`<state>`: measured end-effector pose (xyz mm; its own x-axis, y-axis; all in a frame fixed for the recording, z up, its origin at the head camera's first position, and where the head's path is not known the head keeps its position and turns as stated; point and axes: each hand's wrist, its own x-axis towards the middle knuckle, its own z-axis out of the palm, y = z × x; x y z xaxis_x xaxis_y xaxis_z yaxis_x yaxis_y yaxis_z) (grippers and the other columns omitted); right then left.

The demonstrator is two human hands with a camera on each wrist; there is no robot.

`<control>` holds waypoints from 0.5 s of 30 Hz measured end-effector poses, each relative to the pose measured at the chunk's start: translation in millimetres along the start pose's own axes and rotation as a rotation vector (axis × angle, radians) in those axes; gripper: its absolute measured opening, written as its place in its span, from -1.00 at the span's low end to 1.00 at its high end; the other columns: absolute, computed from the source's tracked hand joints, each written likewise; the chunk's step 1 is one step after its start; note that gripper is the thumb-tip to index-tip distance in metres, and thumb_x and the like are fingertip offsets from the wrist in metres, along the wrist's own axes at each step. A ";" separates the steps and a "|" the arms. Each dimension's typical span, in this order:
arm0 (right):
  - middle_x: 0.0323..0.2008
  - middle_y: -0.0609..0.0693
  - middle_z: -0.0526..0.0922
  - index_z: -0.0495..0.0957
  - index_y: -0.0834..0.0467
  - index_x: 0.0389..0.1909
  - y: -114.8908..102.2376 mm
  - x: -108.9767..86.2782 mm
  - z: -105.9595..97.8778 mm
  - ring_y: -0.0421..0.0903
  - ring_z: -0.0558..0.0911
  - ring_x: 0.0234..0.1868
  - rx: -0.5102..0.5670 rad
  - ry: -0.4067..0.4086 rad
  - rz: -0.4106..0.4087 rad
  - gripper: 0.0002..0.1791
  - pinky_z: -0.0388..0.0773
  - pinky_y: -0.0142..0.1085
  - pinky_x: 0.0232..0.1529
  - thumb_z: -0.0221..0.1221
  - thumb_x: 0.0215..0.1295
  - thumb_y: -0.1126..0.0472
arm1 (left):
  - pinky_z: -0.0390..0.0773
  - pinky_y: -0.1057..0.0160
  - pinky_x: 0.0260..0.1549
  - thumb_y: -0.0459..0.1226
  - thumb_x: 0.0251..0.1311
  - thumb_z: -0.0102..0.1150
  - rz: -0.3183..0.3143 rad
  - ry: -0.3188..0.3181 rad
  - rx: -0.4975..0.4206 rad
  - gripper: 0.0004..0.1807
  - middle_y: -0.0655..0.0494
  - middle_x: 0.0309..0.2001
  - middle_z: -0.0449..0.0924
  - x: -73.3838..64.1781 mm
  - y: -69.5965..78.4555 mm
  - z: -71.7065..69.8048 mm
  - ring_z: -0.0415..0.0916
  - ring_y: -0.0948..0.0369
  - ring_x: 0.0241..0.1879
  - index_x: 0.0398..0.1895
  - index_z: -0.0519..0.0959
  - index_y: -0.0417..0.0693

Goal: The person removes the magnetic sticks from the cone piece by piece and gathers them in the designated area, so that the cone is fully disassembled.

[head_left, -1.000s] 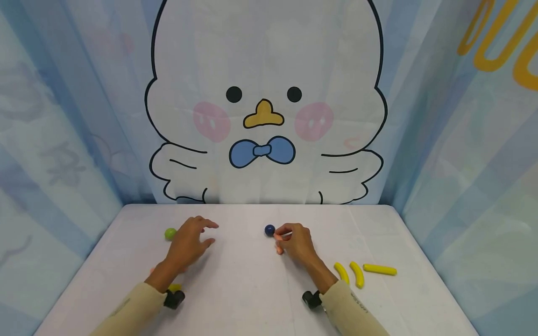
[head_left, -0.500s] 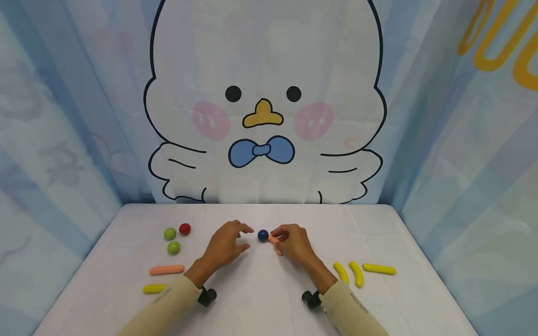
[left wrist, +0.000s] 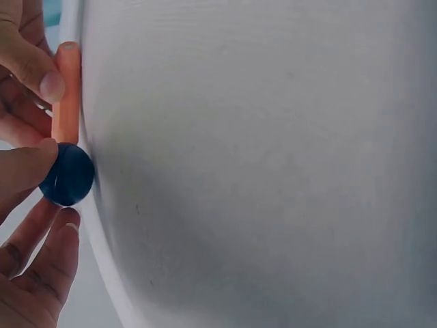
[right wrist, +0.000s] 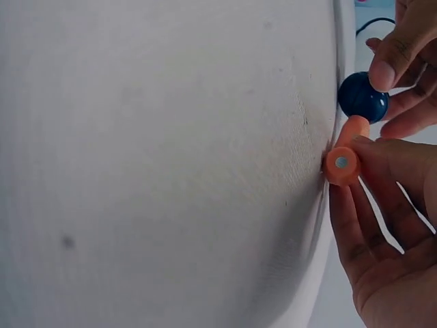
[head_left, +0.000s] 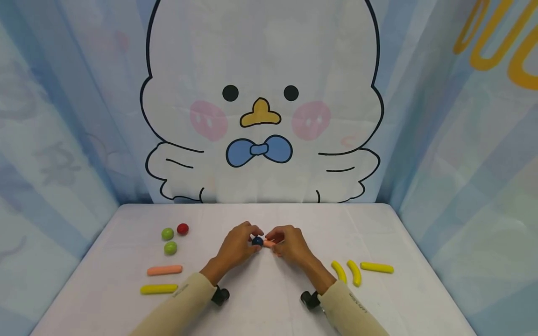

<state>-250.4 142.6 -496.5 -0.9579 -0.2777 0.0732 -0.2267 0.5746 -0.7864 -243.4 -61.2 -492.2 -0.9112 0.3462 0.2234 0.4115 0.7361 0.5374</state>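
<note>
At the middle of the table, in the head view, both hands meet over a dark blue ball (head_left: pixel 257 241) and an orange stick (head_left: pixel 268 243). My left hand (head_left: pixel 237 243) pinches the ball between thumb and fingers. The stick is pinched by my right hand (head_left: pixel 294 245). In the left wrist view one end of the orange stick (left wrist: pixel 67 102) touches the blue ball (left wrist: pixel 67 176). A small silvery spot shows on the stick's other end in the right wrist view, where the blue ball (right wrist: pixel 360 97) sits beyond it.
On the left lie two green balls (head_left: pixel 170 248), a red ball (head_left: pixel 182 229), another orange stick (head_left: pixel 164 270) and a yellow stick (head_left: pixel 159 289). Two curved yellow pieces (head_left: pixel 356 273) and a straight yellow stick (head_left: pixel 377 267) lie right. A cartoon-printed curtain (head_left: pixel 260 179) hangs behind the table.
My left hand has moved right from beside the green balls and now holds the blue ball. The ball has shifted slightly left and nearer, with the stick turned to point at it.
</note>
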 end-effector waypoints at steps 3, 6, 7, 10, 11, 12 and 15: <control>-0.22 0.02 0.85 0.81 0.12 -0.12 0.2 1.5 0.4 -0.18 0.74 -0.26 -0.055 0.012 -0.019 -0.72 0.67 -0.37 -0.35 0.45 0.18 0.47 | 0.61 0.20 -0.19 -0.32 0.12 0.61 -0.010 0.006 -0.012 -0.69 0.08 -0.17 0.67 0.5 -1.1 0.8 0.61 0.16 -0.23 -0.06 0.78 -0.04; -0.25 -0.01 0.85 0.81 0.13 -0.18 -1.0 2.8 0.7 -0.20 0.74 -0.28 -0.112 0.032 -0.030 -0.77 0.68 -0.34 -0.25 0.50 0.16 0.41 | 0.59 0.21 -0.19 -0.34 0.13 0.59 -0.024 0.009 -0.026 -0.72 0.08 -0.18 0.67 0.9 -2.4 1.4 0.61 0.15 -0.23 -0.08 0.78 -0.05; -0.27 -0.02 0.84 0.81 0.12 -0.20 -2.1 2.9 0.7 -0.21 0.74 -0.29 -0.130 0.039 -0.031 -0.80 0.67 -0.33 -0.24 0.51 0.16 0.39 | 0.59 0.21 -0.19 -0.34 0.14 0.59 -0.026 0.010 -0.031 -0.73 0.07 -0.18 0.67 1.0 -2.8 1.6 0.61 0.15 -0.23 -0.08 0.78 -0.05; -0.32 -0.04 0.83 0.81 0.13 -0.26 -6.1 3.0 1.1 -0.25 0.71 -0.39 -0.142 0.039 -0.009 -0.86 0.65 -0.31 -0.27 0.53 0.17 0.33 | 0.59 0.23 -0.19 -0.34 0.16 0.57 -0.035 0.005 -0.050 -0.73 0.07 -0.17 0.68 1.4 -3.7 2.0 0.62 0.15 -0.21 -0.07 0.79 -0.04; -0.34 -0.04 0.82 0.81 0.13 -0.27 -7.8 2.8 1.3 -0.27 0.69 -0.44 -0.140 0.036 0.003 -0.87 0.63 -0.31 -0.29 0.53 0.17 0.32 | 0.59 0.23 -0.19 -0.35 0.17 0.56 -0.036 0.002 -0.057 -0.73 0.07 -0.16 0.69 1.4 -4.1 2.3 0.62 0.15 -0.21 -0.06 0.79 -0.04; -0.37 -0.05 0.82 0.81 0.14 -0.28 -9.2 2.5 1.5 -0.27 0.67 -0.49 -0.141 0.032 0.011 -0.89 0.61 -0.32 -0.32 0.53 0.18 0.31 | 0.59 0.23 -0.19 -0.35 0.17 0.56 -0.036 0.000 -0.062 -0.74 0.07 -0.15 0.69 1.5 -4.5 2.6 0.62 0.16 -0.21 -0.06 0.79 -0.04; -0.43 -0.07 0.79 0.81 0.15 -0.29 -12.8 1.2 2.5 -0.28 0.62 -0.60 -0.135 0.025 0.039 -0.90 0.54 -0.34 -0.37 0.52 0.20 0.30 | 0.60 0.24 -0.19 -0.35 0.19 0.55 -0.036 -0.007 -0.069 -0.74 0.08 -0.14 0.70 1.7 -5.8 3.8 0.63 0.18 -0.21 -0.05 0.79 -0.03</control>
<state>-248.2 133.0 -488.0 -0.9701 -0.2348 0.0611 -0.2095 0.6835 -0.6992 -247.2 -62.7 -498.0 -0.9250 0.3248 0.1974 0.3760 0.7062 0.5999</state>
